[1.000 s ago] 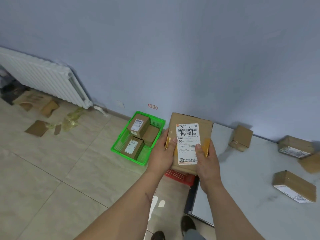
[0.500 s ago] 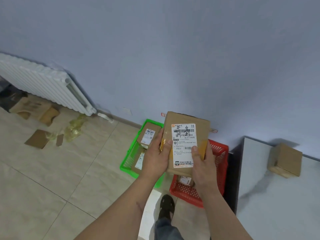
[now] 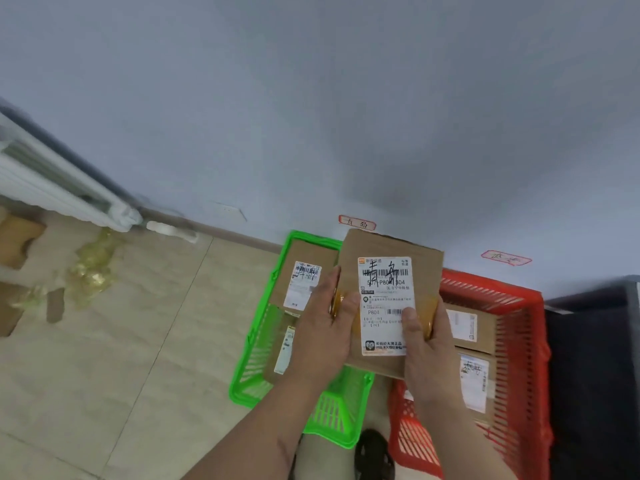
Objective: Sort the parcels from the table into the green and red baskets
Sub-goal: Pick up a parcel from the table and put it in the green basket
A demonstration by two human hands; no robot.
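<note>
A brown cardboard parcel (image 3: pixel 388 271) with a white shipping label is held up between both hands. My left hand (image 3: pixel 323 336) grips its left edge and my right hand (image 3: pixel 427 358) grips its right edge, thumbs on the label. The parcel hangs over the gap between the green basket (image 3: pixel 258 368) on the left and the red basket (image 3: pixel 519 341) on the right, both on the floor by the wall. Labelled parcels lie in the green basket (image 3: pixel 301 282) and in the red basket (image 3: pixel 474 341).
Small red-edged tags on the wall sit above the green basket (image 3: pixel 356 223) and the red basket (image 3: pixel 505 259). A white radiator (image 3: pixel 59 188) stands at far left, with cardboard scraps and crumpled tape (image 3: pixel 93 268) on the tiled floor. The dark table side (image 3: pixel 595 375) borders the red basket.
My view has swung left and down, off the table and onto both baskets. The parcel, still held in both hands, has come closer over the baskets.
</note>
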